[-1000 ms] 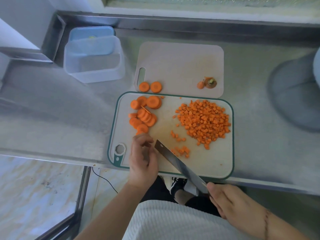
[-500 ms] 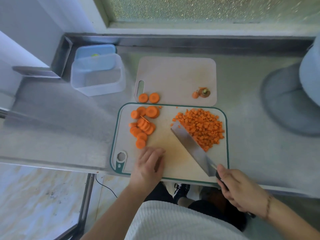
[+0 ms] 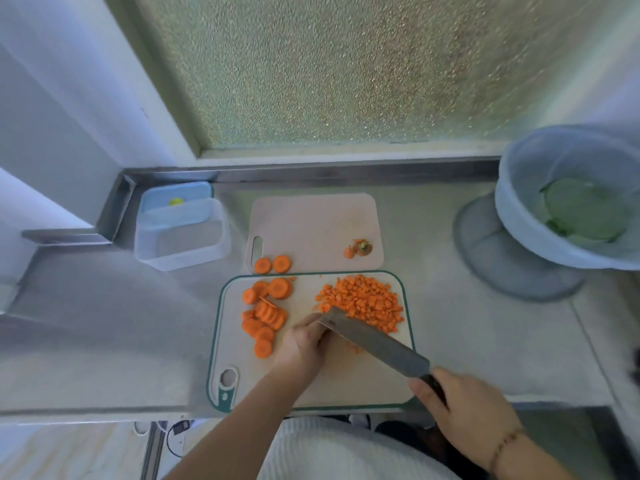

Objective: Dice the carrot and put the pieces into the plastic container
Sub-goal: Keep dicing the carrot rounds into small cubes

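The knife (image 3: 375, 341) has swung across the green-rimmed cutting board (image 3: 349, 386): a second ago its blade lay near the front edge beside a few stray cubes, and now its tip sits against the near edge of the diced carrot pile (image 3: 362, 301), with those strays swept in. That reads as gathering, not cutting, so this batch of dicing looks finished and either the next slices or the transfer comes next.

The right hand (image 3: 467, 410) grips the dark knife handle. The left hand (image 3: 304, 341) has moved forward from the board's front edge and now rests at the blade's tip, fingers curled; whether it pinches anything is hard to tell, since the blade covers the fingertips.

The carrot slices (image 3: 265, 317) lie just left of the left hand, uncut, and two more sit on the pale board (image 3: 311, 223) behind. The plastic container (image 3: 181, 233) stands well apart at the worktop's (image 3: 467, 334) far left, holding no carrot yet
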A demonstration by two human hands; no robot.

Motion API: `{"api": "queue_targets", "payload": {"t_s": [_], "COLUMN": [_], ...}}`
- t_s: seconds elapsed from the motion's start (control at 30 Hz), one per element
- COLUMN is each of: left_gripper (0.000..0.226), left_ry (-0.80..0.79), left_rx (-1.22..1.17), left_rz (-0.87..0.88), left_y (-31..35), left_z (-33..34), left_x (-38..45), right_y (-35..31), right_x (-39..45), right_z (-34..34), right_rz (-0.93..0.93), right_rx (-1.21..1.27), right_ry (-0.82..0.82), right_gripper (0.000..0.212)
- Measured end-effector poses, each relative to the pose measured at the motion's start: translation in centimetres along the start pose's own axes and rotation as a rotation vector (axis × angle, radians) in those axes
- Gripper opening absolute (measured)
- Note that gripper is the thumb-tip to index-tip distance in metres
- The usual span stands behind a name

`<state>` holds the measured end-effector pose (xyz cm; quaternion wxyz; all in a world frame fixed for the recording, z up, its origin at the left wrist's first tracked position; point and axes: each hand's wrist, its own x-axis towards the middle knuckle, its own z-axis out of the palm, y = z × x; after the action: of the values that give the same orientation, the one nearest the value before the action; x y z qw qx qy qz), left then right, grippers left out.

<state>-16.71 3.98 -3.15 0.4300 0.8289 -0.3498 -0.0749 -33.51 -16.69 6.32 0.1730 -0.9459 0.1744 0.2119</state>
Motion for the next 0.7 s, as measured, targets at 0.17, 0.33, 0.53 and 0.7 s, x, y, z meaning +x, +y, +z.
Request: {"api": "queue_targets", "payload": {"t_s": [0.17,0.33,0.53,0.7], "left_gripper": [0.027,0.011,0.012,0.020], "left_ry": [0.205,-0.122,-0.245,-0.305], "left_rx": [-0.003,0.050,0.186,0.111], "left_rz": [-0.086,0.095,0.183,0.185], "left_y": [-1.4,-0.9,-1.6,-2.3], "left_z": [-3.9,-5.9,-5.1,-5.4], "left_x": [0.4,3.5,5.9,6.9], "right_y": [-1.7,-4.0,-6.3,-7.9], "right_x": [-0.1,0.1,-0.4,-1.2], "right_z": [-0.1,-0.1,0.4,0.8], "right_rz": [0.027,0.064,0.071,0.074], "right_rx": [-0.128,-0.183,-0.286,-0.255], "right_ry": [0.074,0.087,0.149,0.122], "right_gripper": [0.109,0.126,0.112,0.070]}}
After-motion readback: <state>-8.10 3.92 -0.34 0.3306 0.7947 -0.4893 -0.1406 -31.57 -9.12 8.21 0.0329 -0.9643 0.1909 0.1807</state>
